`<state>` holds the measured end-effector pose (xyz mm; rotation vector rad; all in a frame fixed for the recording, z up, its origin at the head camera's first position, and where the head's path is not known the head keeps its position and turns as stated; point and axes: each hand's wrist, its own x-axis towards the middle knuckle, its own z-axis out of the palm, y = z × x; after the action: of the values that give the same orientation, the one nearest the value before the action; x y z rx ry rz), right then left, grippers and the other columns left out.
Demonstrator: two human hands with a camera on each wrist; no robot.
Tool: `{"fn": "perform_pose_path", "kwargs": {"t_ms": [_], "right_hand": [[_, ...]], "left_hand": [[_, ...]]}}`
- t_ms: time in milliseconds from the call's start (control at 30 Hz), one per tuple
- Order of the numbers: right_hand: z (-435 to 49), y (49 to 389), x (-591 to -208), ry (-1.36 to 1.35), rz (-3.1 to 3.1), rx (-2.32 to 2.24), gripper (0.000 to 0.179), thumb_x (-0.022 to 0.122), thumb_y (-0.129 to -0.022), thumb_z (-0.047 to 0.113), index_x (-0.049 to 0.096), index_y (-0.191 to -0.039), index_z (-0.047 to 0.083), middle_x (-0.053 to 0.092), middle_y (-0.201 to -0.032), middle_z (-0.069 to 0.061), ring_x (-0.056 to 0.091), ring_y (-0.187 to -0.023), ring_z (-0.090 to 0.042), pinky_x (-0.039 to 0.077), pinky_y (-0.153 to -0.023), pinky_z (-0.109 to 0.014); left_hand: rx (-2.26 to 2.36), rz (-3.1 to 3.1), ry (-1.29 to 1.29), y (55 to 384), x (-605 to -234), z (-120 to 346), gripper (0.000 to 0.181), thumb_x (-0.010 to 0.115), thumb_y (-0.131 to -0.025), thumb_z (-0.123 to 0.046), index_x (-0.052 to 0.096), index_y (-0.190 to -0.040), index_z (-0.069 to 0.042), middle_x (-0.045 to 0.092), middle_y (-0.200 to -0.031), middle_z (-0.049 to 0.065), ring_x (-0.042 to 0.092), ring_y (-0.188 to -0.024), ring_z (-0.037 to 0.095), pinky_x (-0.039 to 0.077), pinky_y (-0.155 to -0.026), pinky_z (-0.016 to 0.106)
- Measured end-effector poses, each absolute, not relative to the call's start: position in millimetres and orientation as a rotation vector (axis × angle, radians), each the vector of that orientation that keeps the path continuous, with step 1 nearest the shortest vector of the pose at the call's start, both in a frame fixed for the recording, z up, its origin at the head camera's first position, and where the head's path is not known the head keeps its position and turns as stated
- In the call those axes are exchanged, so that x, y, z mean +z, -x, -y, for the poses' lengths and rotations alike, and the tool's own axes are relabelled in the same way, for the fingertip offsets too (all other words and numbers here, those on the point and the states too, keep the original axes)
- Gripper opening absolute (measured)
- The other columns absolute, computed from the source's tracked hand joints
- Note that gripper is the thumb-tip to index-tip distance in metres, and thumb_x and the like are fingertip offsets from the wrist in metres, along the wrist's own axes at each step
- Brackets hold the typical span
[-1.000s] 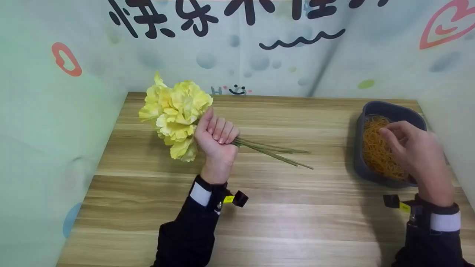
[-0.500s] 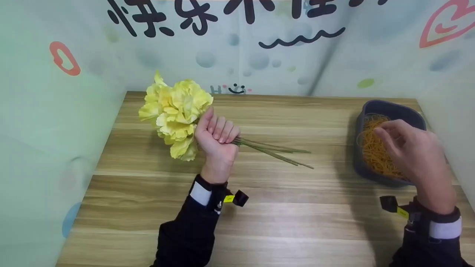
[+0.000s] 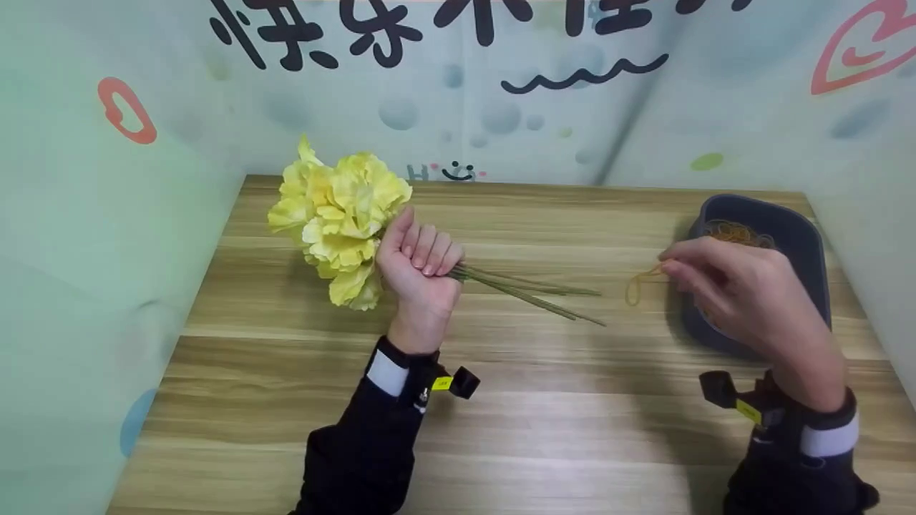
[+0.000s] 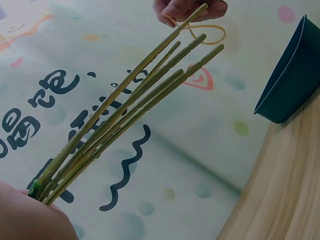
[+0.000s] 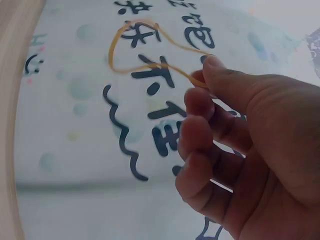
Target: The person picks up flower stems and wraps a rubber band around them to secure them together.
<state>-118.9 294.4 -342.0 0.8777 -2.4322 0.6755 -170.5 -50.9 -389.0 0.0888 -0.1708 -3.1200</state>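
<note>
My left hand (image 3: 421, 261) grips a bunch of yellow artificial flowers (image 3: 351, 207) around the stems, just below the blooms. The blooms lie to its left, and the green stems (image 3: 529, 285) stick out to the right, fanning slightly. In the left wrist view several bare stem ends (image 4: 150, 90) point up and right. Between thumb and forefinger my right hand (image 3: 744, 293) pinches a single yellow rubber band (image 5: 116, 50), which hangs as a loose loop. This band is a short way right of the stem tips in the head view.
Under and behind the right hand stands a dark blue-grey plastic box (image 3: 809, 236) holding a heap of rubber bands (image 3: 737, 233). The wood-grain table (image 3: 544, 422) is enclosed by printed panels (image 3: 472, 114) at the back and both sides.
My right hand has moved from over the box leftward toward the stems, drawing a rubber band out of the heap. The left hand and flowers have stayed put.
</note>
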Motion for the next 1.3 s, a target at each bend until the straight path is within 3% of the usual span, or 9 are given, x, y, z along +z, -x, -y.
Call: {"fn": "perform_pose_path", "kwargs": {"t_ms": [67, 133, 467, 767, 1033, 1300], "right_hand": [[-287, 120, -340, -0.923, 2.430, 0.739, 0.007, 0.078, -0.107, 0.007, 0.081, -0.111, 0.003, 0.076, -0.082, -0.001, 0.054, -0.074, 0.011, 0.044, -0.070, -0.009], [-280, 121, -339, -0.959, 2.430, 0.778, 0.008, 0.079, -0.104, 0.003, 0.081, -0.111, 0.004, 0.077, -0.084, -0.001, 0.055, -0.075, 0.012, 0.045, -0.070, -0.009], [-261, 124, -340, -1.063, 2.412, 0.826, 0.010, 0.079, -0.104, 0.004, 0.082, -0.113, 0.007, 0.076, -0.083, 0.002, 0.060, -0.065, 0.003, 0.050, -0.065, -0.011], [-250, 127, -346, -1.086, 2.448, 0.790, 0.013, 0.080, -0.101, 0.001, 0.082, -0.112, 0.008, 0.080, -0.088, 0.002, 0.061, -0.069, 0.004, 0.049, -0.063, -0.012], [-243, 128, -349, -1.102, 2.485, 0.835, 0.012, 0.081, -0.101, 0.002, 0.082, -0.111, 0.008, 0.083, -0.091, 0.000, 0.067, -0.076, 0.004, 0.052, -0.069, -0.008], [-238, 129, -352, -1.125, 2.470, 0.893, 0.021, 0.087, -0.092, -0.004, 0.084, -0.107, 0.010, 0.086, -0.096, -0.002, 0.072, -0.082, 0.003, 0.056, -0.077, -0.006]], "left_hand": [[-3.128, 0.161, -0.091, 171, -389, 51, 0.069, 0.031, -0.120, -0.022, 0.040, -0.052, -0.020, 0.038, -0.040, -0.008, 0.012, -0.045, 0.005, 0.013, -0.045, 0.017], [-3.130, 0.160, -0.092, 171, -389, 52, 0.069, 0.031, -0.120, -0.023, 0.040, -0.052, -0.020, 0.038, -0.040, -0.008, 0.013, -0.045, 0.005, 0.014, -0.044, 0.017], [-3.128, 0.146, -0.062, 171, -389, 51, 0.069, 0.031, -0.120, -0.023, 0.040, -0.052, -0.020, 0.038, -0.040, -0.008, 0.011, -0.047, 0.005, 0.013, -0.045, 0.017], [-3.144, 0.136, -0.029, 170, -390, 48, 0.068, 0.030, -0.120, -0.022, 0.041, -0.052, -0.020, 0.039, -0.040, -0.007, 0.010, -0.048, 0.006, 0.011, -0.046, 0.017], [-3.147, 0.168, -0.028, 168, -389, 47, 0.067, 0.029, -0.119, -0.022, 0.040, -0.053, -0.019, 0.039, -0.040, -0.008, 0.010, -0.047, 0.006, 0.013, -0.045, 0.017], [-3.153, 0.199, -0.027, 167, -389, 45, 0.067, 0.030, -0.119, -0.021, 0.040, -0.053, -0.020, 0.038, -0.040, -0.008, 0.010, -0.047, 0.006, 0.011, -0.046, 0.017]]}}
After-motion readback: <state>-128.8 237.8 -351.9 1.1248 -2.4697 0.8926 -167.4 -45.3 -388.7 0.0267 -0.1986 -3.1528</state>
